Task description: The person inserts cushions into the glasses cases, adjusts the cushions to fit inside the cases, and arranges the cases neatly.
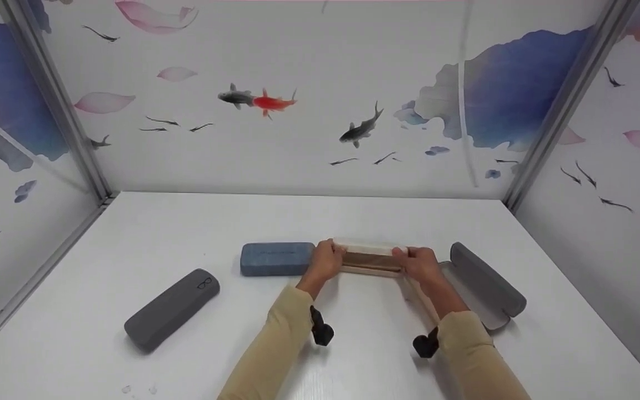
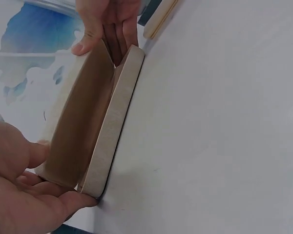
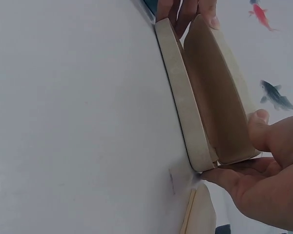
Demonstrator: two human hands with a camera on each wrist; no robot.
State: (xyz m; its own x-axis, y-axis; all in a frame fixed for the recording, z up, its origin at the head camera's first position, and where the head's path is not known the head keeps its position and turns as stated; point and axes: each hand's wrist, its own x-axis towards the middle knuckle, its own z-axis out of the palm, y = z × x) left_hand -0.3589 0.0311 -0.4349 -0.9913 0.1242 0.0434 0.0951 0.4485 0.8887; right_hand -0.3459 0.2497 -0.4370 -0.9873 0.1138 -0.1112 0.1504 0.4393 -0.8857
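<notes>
A cream glasses case (image 1: 373, 269) with a brown lining is held between both hands near the middle of the table. Its lid stands part-way up, so the hollow inside shows. My left hand (image 1: 327, 261) grips the left end, its thumb on the lid and its fingers at the lower edge, as the left wrist view shows of this hand (image 2: 19, 180). At the other end my right hand (image 1: 421, 265) grips in the same way; in the right wrist view its thumb (image 3: 260, 122) presses the lid's edge.
Left of the hands lies a closed blue glasses case (image 1: 276, 259). Farther left is a closed dark grey case (image 1: 171, 311) with a glasses mark. An opened grey case (image 1: 489, 280) lies beyond the right hand. Another cream case (image 3: 204, 209) is partly hidden under the right arm.
</notes>
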